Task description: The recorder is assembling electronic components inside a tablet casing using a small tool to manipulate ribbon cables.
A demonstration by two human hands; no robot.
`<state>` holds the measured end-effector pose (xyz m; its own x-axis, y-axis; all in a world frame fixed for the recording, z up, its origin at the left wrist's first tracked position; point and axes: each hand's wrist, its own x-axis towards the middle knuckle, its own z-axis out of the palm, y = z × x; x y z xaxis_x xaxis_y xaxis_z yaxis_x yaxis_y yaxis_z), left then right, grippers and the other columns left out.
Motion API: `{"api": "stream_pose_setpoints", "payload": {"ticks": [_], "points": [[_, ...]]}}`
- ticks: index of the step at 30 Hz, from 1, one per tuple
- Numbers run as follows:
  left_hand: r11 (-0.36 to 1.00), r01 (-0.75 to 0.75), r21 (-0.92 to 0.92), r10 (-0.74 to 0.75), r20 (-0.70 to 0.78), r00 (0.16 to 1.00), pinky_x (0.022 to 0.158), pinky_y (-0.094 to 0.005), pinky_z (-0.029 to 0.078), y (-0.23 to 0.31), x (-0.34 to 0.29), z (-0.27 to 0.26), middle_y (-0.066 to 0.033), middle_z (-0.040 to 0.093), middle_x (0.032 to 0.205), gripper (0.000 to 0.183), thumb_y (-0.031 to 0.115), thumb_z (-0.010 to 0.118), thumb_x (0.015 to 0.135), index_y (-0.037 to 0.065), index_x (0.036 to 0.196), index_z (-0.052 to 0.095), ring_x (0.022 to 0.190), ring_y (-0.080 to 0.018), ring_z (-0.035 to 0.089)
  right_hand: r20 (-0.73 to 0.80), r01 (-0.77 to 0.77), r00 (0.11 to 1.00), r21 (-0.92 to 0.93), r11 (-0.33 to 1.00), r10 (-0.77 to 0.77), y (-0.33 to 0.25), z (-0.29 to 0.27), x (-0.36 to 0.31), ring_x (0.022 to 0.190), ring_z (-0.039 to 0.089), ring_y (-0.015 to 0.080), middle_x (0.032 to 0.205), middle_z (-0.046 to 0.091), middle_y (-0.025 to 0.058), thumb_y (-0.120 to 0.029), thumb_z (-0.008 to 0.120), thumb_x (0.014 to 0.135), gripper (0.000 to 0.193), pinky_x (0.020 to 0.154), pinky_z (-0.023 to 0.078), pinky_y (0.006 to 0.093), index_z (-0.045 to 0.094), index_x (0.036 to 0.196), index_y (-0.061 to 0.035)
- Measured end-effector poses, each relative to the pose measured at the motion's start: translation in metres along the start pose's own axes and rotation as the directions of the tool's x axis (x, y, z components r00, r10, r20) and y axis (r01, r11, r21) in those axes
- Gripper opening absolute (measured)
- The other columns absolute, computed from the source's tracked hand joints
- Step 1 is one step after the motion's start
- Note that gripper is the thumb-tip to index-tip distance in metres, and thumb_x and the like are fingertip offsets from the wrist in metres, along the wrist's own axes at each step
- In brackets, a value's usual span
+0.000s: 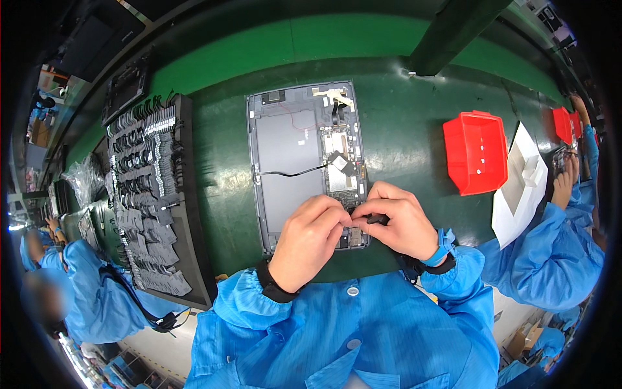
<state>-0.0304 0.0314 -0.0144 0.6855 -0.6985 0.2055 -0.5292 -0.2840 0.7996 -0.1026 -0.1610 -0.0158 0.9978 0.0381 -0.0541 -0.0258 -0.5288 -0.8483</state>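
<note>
A grey tablet-like casing (289, 194) lies open on the bench in front of me. Along its right side runs a circuit board (335, 144), with a black-and-silver flex piece (341, 163) on top and a black cable (291, 174) crossing leftward. My left hand (310, 236) is over the lower part of the casing, fingertips pinched together at the board; what they grip is hidden. My right hand (403, 222) meets it there, fingers closed around a small black object (377, 219) whose kind I cannot make out.
At left stands a black tray (194, 227) of many dark flex parts (146, 194) in rows. To the right are a red bin (476, 153) with a few small white bits and a folded white carton (521, 185). A green post (447, 39) rises behind. Blue-sleeved people work on both sides.
</note>
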Motion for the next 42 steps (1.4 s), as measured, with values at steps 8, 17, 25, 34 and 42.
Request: {"api": "stream_pose_setpoints", "payload": {"ticks": [8, 17, 25, 34, 42], "points": [[0.999, 0.011, -0.040, -0.011, 0.000, 1.000, 0.067, -0.0347, 0.054, -0.005, -0.009, -0.006, -0.0075, 0.066, 0.092, 0.018, -0.005, 0.075, 0.075, 0.003, 0.090, 0.070, 0.078, -0.0253, 0.065, 0.077, 0.271, 0.961, -0.102, 0.957, -0.264, 0.007, -0.001, 0.010, 0.077, 0.060, 0.0249, 0.087, 0.053, 0.0045, -0.006, 0.078, 0.066, 0.027, 0.062, 0.049, 0.0378, 0.062, 0.088, -0.0092], [0.984, -0.051, 0.173, 0.045, 0.037, 0.998, 0.081, -0.0372, 0.053, 0.001, -0.022, -0.017, -0.0060, 0.064, 0.102, 0.025, 0.002, 0.078, 0.074, 0.006, 0.098, 0.074, 0.096, -0.0267, 0.060, 0.145, 0.387, 0.920, -0.203, 0.900, -0.363, -0.001, -0.005, 0.020, 0.071, 0.059, 0.0242, 0.083, 0.051, 0.0038, -0.006, 0.076, 0.067, 0.022, 0.055, 0.047, 0.0374, 0.062, 0.085, -0.0095], [0.961, -0.075, 0.266, 0.073, 0.016, 0.997, 0.083, -0.0386, 0.052, -0.003, -0.031, -0.007, -0.0068, 0.062, 0.110, 0.028, 0.004, 0.077, 0.074, 0.009, 0.102, 0.074, 0.100, -0.0284, 0.059, 0.245, 0.379, 0.917, -0.284, 0.881, -0.315, -0.013, -0.010, 0.025, 0.074, 0.061, 0.0236, 0.083, 0.052, 0.0037, -0.007, 0.076, 0.066, 0.024, 0.058, 0.049, 0.0378, 0.063, 0.085, -0.0088], [0.935, -0.057, 0.349, 0.058, 0.006, 0.998, 0.085, -0.0399, 0.052, 0.000, -0.039, -0.001, -0.0073, 0.059, 0.118, 0.039, 0.003, 0.074, 0.071, 0.012, 0.109, 0.072, 0.108, -0.0301, 0.057, 0.173, 0.194, 0.972, -0.219, 0.956, -0.158, -0.018, -0.006, 0.020, 0.075, 0.062, 0.0274, 0.085, 0.058, 0.0059, -0.001, 0.076, 0.068, 0.021, 0.064, 0.052, 0.0379, 0.067, 0.087, -0.0060], [0.898, -0.004, 0.440, 0.001, 0.008, 1.000, 0.087, -0.0399, 0.053, 0.011, -0.041, 0.003, -0.0080, 0.059, 0.119, 0.044, 0.001, 0.072, 0.068, 0.013, 0.111, 0.072, 0.110, -0.0309, 0.057, 0.043, 0.097, 0.994, -0.032, 0.995, -0.096, -0.012, -0.005, 0.016, 0.076, 0.065, 0.0263, 0.087, 0.059, 0.0091, 0.002, 0.073, 0.070, 0.025, 0.068, 0.054, 0.0359, 0.069, 0.094, -0.0037]]}}
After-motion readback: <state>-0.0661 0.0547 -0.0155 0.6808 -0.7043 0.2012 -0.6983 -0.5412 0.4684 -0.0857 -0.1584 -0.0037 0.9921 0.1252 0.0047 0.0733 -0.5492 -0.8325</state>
